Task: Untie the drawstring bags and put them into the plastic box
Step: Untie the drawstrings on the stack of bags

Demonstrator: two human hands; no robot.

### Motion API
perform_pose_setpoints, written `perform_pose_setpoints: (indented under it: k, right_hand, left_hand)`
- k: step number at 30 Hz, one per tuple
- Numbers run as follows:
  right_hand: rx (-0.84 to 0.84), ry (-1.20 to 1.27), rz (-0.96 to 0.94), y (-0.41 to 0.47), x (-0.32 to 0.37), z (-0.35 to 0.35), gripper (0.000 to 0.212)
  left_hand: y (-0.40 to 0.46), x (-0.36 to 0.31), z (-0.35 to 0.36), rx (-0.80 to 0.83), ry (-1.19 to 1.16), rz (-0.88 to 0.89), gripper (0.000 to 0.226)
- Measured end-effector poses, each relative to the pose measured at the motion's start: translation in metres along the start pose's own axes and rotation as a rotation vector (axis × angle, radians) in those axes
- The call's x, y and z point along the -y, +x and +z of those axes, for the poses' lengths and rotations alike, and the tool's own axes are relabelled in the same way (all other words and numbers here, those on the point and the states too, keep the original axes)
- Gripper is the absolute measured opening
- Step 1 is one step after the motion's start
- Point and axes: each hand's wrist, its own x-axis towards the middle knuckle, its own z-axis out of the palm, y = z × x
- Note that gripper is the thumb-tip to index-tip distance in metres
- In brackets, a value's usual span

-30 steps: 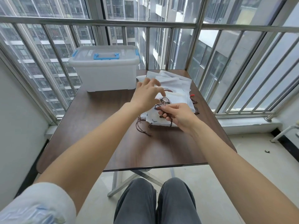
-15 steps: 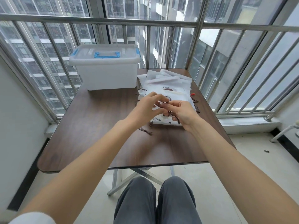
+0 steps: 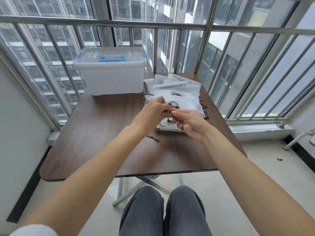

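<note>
- We find both hands meeting just above centre of the frame, over the nearest bag of the pile. The left hand point(image 3: 153, 110) has its fingertips drawn narrow on a dark drawstring point(image 3: 172, 111); the right hand point(image 3: 190, 123) pinches the same cord from the other side, with more of it running under its curled fingers.
- We place the drawstring bags point(image 3: 177, 92) in a loose overlapping pile at centre right of the frame, on the far right part of the brown table point(image 3: 105, 133).
- We judge the bags light, thin and limp: white fabric that will fold and slide on its neighbours. The cords are thin and the knot small, so the hold belongs at the knot with fingertips, then at the bag's mouth edge for lifting.
- We judge the risk to be dragging adjacent bags by tangled cords; several loose cord ends point(image 3: 154, 137) trail off the pile's edges.
- Count, bags: at least five overlapping layers show; we cannot give an exact total.
- Count, containers: one plastic box point(image 3: 110, 77), upper left of centre, translucent white, its lid on, with a blue handle and clips. We judge it must be opened before any bag goes in.
- Count, hands: two, both engaged.
</note>
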Motion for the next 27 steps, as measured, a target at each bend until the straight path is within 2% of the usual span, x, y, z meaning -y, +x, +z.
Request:
perform_pose_setpoints:
  k: [6,10,15,20,27]
  right_hand:
    - [0.025,0.058,0.021,-0.002,0.005,-0.003,0.019]
    - [-0.106,-0.006,-0.056,-0.001,0.005,0.0,0.023]
    - [-0.212,-0.315,-0.261,-0.004,0.001,0.005,0.028]
    - [-0.234,-0.686,-0.422,-0.003,0.001,0.009,0.015]
    - [-0.294,-0.896,-0.487,-0.002,0.001,0.014,0.017]
  left_hand:
    - [-0.004,0.004,-0.003,-0.033,0.007,-0.029,0.014]
    - [-0.006,0.004,-0.003,-0.064,-0.05,-0.129,0.012]
    - [-0.003,0.004,-0.005,-0.008,-0.115,-0.241,0.017]
    - [-0.001,0.007,-0.006,0.079,-0.182,-0.301,0.022]
    - [-0.002,0.009,-0.006,0.068,-0.306,-0.317,0.017]
